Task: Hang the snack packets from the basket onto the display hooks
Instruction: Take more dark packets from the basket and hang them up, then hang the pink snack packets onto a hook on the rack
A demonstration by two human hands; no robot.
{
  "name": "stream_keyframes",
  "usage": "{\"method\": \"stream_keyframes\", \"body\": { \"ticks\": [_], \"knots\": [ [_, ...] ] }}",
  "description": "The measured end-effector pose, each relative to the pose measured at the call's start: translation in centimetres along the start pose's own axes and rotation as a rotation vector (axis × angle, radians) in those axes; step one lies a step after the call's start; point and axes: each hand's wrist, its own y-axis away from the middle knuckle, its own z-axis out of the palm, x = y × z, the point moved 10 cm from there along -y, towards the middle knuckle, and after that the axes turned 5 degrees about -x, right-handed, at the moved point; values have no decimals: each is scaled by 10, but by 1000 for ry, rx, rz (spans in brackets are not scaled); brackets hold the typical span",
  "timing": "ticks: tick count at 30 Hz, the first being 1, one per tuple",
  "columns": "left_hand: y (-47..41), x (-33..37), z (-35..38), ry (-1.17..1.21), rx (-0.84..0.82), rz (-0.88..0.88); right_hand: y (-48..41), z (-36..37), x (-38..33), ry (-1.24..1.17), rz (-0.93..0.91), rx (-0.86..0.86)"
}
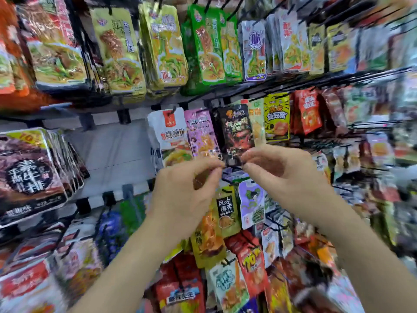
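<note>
A black snack packet [237, 132] with red and green print hangs in the middle row of the display, between a pink packet [202, 132] and a pale orange one. My left hand [187, 195] pinches its lower left corner with thumb and forefinger. On the other side my right hand [286, 175] pinches the lower right corner. The packet's top edge sits at a black hook [222, 102]; the blur hides whether the hook passes through its hole. The basket is out of view.
Rows of hanging packets fill the wall: yellow and green ones [162, 46] above, a white packet [169, 129] to the left, dark large packs [29, 175] far left, red and orange packs [250, 263] below. Bare grey back panel [117, 150] shows left of centre.
</note>
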Motion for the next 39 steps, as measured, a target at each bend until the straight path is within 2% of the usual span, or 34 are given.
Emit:
{"method": "stream_keyframes", "body": {
  "ticks": [4,10,16,21,28,34,39],
  "knots": [
    [43,30,22,180,-130,33,71,-12,4,88,156,1],
    [125,57,105,412,-412,32,206,-37,48,256,508,-30],
    [223,53,220,559,-711,-191,355,-42,115,275,930,-76],
    [338,45,319,533,-1002,-391,477,-15,182,234,1188,-160],
    [512,36,442,431,-1318,-587,642,41,284,123,1400,-323],
    [635,15,532,348,-1456,-717,757,84,371,8,1570,-433],
    [730,-20,607,276,-1536,-823,839,138,445,-98,1633,-489]
  ]
}}
